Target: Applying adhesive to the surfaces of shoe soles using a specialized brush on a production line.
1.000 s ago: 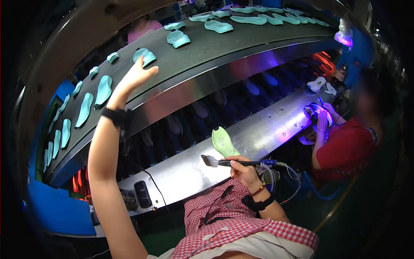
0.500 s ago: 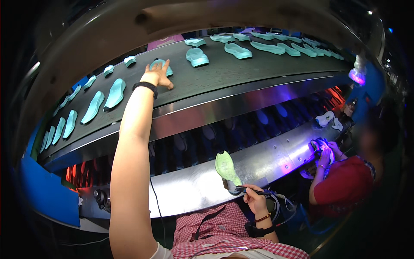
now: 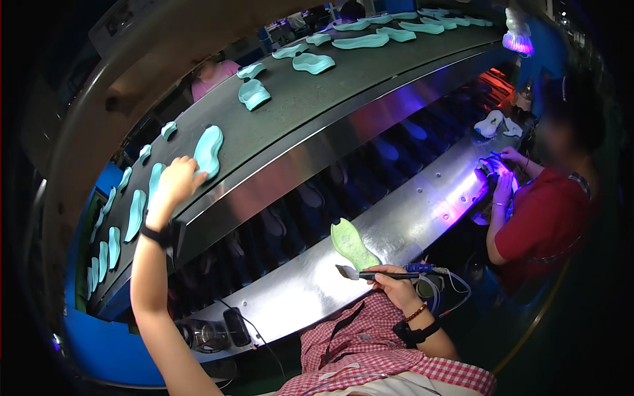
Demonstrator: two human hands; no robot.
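Note:
My left hand (image 3: 177,185) reaches over the conveyor belt, its fingers closed at the near end of a teal shoe sole (image 3: 209,148). Part of that grip is hidden by the hand itself. Another teal sole (image 3: 156,178) lies just left of my fingers. Low in front of me, my right hand (image 3: 393,287) holds a brush (image 3: 376,274) with a black handle and flat bristles. Tubing runs from the handle's back end. A pale green shoe sole (image 3: 351,241) lies on the metal bench, its near end beside the brush.
Several teal soles line the dark belt (image 3: 290,99), which has a metal side rail. Below it runs the shiny bench (image 3: 304,277), with a dark canister (image 3: 208,335) and a phone-like black object (image 3: 236,326) at left. A co-worker in red (image 3: 541,218) handles a purple-lit shoe part at right.
My view has turned and shifted. My left hand's spread fingers have drawn together at the teal sole. The brush has moved from over the green sole's near end to beside it, bristles now pointing left.

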